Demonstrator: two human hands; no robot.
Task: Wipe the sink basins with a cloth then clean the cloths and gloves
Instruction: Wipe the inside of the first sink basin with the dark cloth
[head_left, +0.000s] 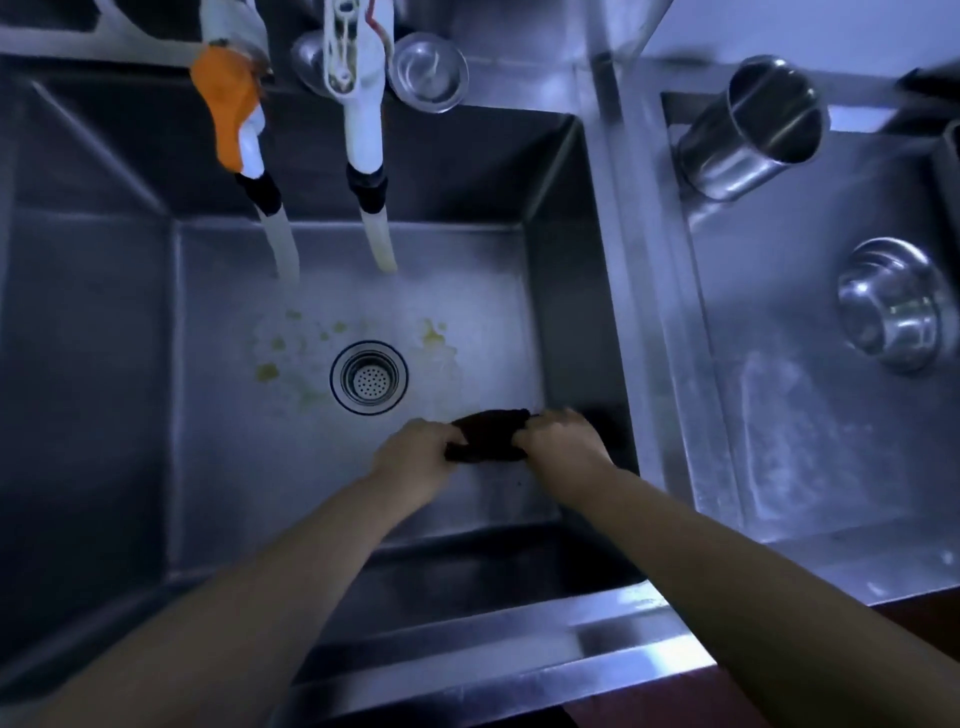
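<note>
Your left hand (415, 451) and right hand (558, 435) each grip an end of the dark cloth (488, 435), fingertips hidden in it | lower centre of frame, low in the sink basin (234, 415) | drain (369, 378) just above | yellowish stains blurred.

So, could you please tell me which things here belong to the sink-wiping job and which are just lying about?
Job: dark crumpled cloth, gripped by left hand and right hand; stainless steel sink basin; yellowish stains.
Lying about: steel cup; steel bowl.
</note>
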